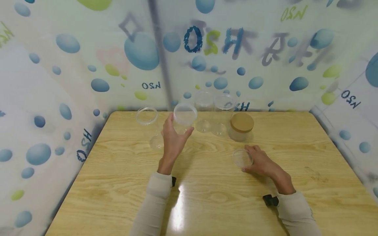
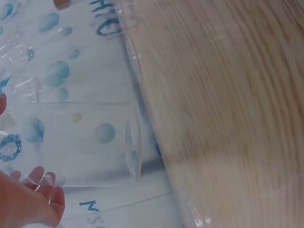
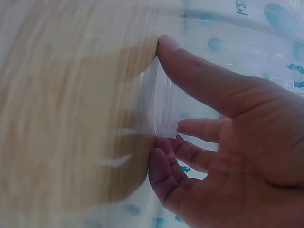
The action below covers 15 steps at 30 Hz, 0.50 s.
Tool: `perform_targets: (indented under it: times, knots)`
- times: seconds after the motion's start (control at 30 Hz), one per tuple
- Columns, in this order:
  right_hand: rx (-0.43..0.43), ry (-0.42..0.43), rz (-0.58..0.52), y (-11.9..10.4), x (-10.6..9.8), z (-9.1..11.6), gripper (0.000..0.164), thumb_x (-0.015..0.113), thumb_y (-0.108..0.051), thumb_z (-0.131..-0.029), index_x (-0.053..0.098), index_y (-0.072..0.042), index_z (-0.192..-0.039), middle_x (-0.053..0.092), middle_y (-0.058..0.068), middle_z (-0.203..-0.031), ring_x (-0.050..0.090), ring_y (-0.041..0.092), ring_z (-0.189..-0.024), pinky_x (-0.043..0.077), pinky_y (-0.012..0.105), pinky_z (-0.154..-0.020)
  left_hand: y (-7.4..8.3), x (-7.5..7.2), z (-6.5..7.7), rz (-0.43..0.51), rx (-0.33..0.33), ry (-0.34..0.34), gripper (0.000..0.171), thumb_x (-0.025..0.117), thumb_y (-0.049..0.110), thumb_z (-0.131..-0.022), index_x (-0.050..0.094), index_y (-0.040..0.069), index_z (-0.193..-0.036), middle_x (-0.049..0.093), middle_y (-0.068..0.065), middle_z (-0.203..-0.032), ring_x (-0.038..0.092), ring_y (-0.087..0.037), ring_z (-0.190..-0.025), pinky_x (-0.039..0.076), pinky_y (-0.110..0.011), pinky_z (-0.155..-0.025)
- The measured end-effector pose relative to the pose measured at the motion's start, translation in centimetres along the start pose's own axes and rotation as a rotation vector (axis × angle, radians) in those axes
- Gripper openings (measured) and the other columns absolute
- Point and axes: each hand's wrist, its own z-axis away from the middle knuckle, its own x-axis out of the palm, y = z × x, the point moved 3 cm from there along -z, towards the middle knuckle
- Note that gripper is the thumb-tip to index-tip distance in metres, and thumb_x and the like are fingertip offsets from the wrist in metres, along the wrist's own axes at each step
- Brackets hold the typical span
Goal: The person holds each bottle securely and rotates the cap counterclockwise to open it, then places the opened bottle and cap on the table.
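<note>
Left hand (image 1: 175, 135) grips a clear cylindrical jar (image 1: 184, 118).

The worktop (image 1: 206, 190) is pale yellow wood with a wavy grain, its far edge set close to the wall. A bright patch of glare (image 1: 178, 209) shines near the front, and a faint dark smudge (image 1: 316, 173) marks the right side. Toward the back, a tall clear jar (image 1: 152, 131) stands upright at the left; two more tall jars (image 1: 203, 113) stand close together right of centre, with a short brown-lidded jar (image 1: 241, 127) just beside them. Nearer the front lies a clear round lid (image 1: 242, 158).
</note>
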Motion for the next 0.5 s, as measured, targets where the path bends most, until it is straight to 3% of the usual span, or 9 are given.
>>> perform_targets:
  times: [0.2,0.33,0.5]
  knots:
    - [0.009,-0.025,-0.007,0.11,-0.18,-0.15,0.092,0.081,-0.026,-0.084,0.027,0.009,-0.149,0.036,0.037,-0.138,0.039,0.057,-0.124,0.039,0.066,-0.095,0.2,0.07,0.17,-0.067,0.069,0.0,0.082,0.087,0.024,-0.075,0.044,0.005,-0.142,0.055,-0.015,-0.137,0.048,-0.034,-0.124,0.028,-0.056,-0.102]
    - [0.023,-0.022,-0.008,0.07,-0.3,-0.11,0.093,0.081,-0.026,-0.083,0.027,0.008,-0.15,0.036,0.037,-0.138,0.038,0.058,-0.124,0.039,0.066,-0.094,0.29,0.58,0.36,-0.1,0.091,-0.028,0.084,0.088,0.025,-0.074,0.044,0.006,-0.143,0.055,-0.014,-0.137,0.048,-0.033,-0.125,0.029,-0.056,-0.1]
    - [0.03,-0.031,-0.021,0.11,-0.08,-0.11,0.095,0.081,-0.026,-0.083,0.024,0.008,-0.151,0.034,0.037,-0.14,0.036,0.058,-0.126,0.038,0.067,-0.095,0.15,0.87,0.93,-0.122,0.101,-0.017,0.084,0.089,0.025,-0.073,0.045,0.005,-0.142,0.055,-0.015,-0.137,0.048,-0.034,-0.125,0.031,-0.055,-0.096]
